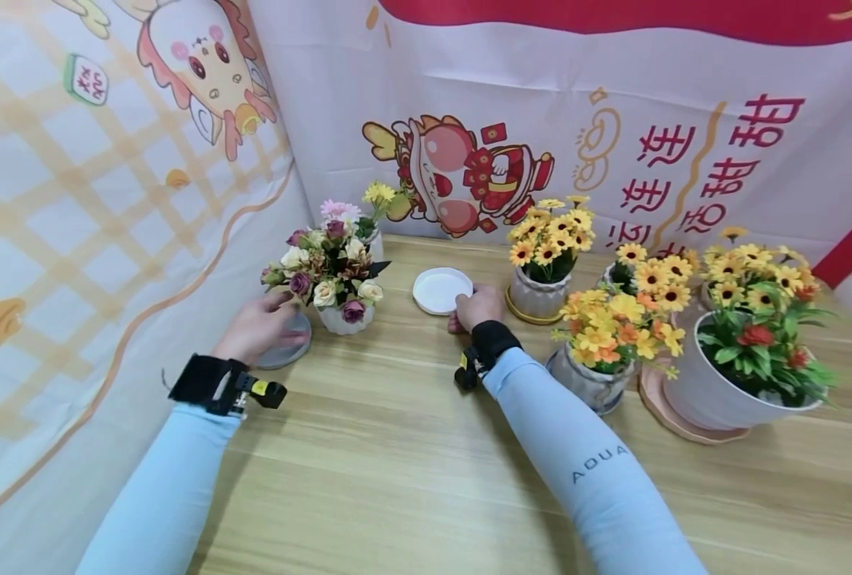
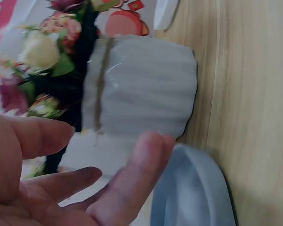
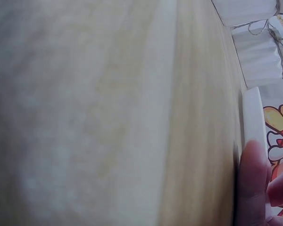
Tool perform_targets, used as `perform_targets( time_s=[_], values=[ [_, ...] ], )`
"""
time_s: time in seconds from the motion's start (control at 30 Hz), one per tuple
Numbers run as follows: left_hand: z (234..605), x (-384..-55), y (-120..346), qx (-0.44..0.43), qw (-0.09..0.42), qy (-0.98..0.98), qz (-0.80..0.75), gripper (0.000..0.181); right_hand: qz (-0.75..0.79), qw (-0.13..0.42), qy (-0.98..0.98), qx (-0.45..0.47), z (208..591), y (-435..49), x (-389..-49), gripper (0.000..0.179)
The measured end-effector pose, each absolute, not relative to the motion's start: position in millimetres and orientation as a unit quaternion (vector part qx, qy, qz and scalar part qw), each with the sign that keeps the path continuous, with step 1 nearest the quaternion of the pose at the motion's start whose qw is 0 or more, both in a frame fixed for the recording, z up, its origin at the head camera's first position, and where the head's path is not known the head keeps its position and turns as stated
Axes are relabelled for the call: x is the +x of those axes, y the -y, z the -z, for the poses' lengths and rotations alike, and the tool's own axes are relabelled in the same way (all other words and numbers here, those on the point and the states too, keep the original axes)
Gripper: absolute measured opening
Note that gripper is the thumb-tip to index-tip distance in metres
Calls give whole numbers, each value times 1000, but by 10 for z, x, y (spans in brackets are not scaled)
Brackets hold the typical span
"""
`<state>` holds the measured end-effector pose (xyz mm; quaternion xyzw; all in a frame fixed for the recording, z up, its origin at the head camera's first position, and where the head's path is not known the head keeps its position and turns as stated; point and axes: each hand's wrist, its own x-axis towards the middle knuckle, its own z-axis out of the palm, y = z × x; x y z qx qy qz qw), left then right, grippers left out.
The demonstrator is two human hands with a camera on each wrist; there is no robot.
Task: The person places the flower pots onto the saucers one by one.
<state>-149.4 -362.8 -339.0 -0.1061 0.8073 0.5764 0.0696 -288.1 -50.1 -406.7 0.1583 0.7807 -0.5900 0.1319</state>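
Note:
My right hand (image 1: 481, 307) pinches the near right rim of a small white saucer (image 1: 440, 289) at the back middle of the table. In the right wrist view, fingers (image 3: 254, 174) lie along the saucer's side (image 3: 253, 115). On the left, my left hand (image 1: 256, 326) is spread over a round grey saucer (image 1: 285, 351), partly hiding it. Just right of that hand stands a ribbed white pot (image 1: 346, 321) of purple and cream roses. In the left wrist view its thumb and fingers are parted, with the pot (image 2: 146, 84) beyond the fingertips and the grey saucer (image 2: 198, 183) below.
Behind the roses stands a pot with pink and yellow flowers (image 1: 378, 200). Several potted flowers crowd the right side: sunflowers (image 1: 551, 239) on a yellow saucer, orange blossoms (image 1: 612, 327), and a large white pot (image 1: 727, 391) on a pink saucer. Printed cloth (image 1: 325, 96) hangs behind the table.

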Motion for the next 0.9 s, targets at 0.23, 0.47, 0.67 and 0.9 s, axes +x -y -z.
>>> perform_targets(
  time_s=[0.23,0.47,0.67,0.9],
  values=[
    [3406,-1808,3493,-159,104,-766,-614,59,604,138,-768,159,4078,486,-2880,54],
    [3353,-1934,3473,-157,108,-756,-626,47,592,139,-778,159,4070,489,-2874,55],
    [3366,-2005,3432,-153,122,-754,-627,58,583,139,-783,168,4060,483,-2890,55],
    [3375,-2106,3411,-164,135,-732,-647,62,583,146,-782,167,4058,495,-2902,56]
  ],
)
